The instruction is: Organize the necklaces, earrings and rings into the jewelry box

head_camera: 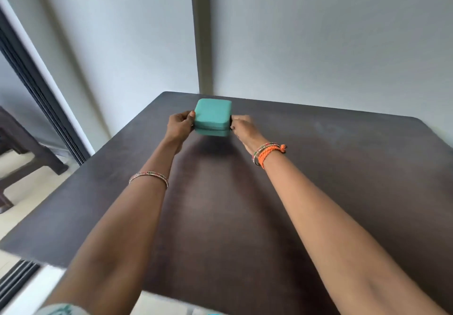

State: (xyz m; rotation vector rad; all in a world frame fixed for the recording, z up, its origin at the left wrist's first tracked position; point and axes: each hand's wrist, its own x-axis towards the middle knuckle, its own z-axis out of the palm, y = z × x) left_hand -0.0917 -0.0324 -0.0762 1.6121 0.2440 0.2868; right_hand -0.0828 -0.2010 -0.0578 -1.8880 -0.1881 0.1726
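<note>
A small teal jewelry box [212,113] with rounded corners sits closed near the far edge of the dark brown table [318,167]. My left hand [180,124] grips its left side, thumb on the upper edge. My right hand [241,124] pinches something small and dark at the box's right side, perhaps a zipper pull. No necklaces, earrings or rings lie in view on the table. Bangles sit on both wrists, with an orange braided band on the right.
The table stands against a pale wall with a vertical pillar [201,32] behind the box. A dark sliding-door frame [36,89] and a low dark bench [22,152] are at the left, over a light tiled floor.
</note>
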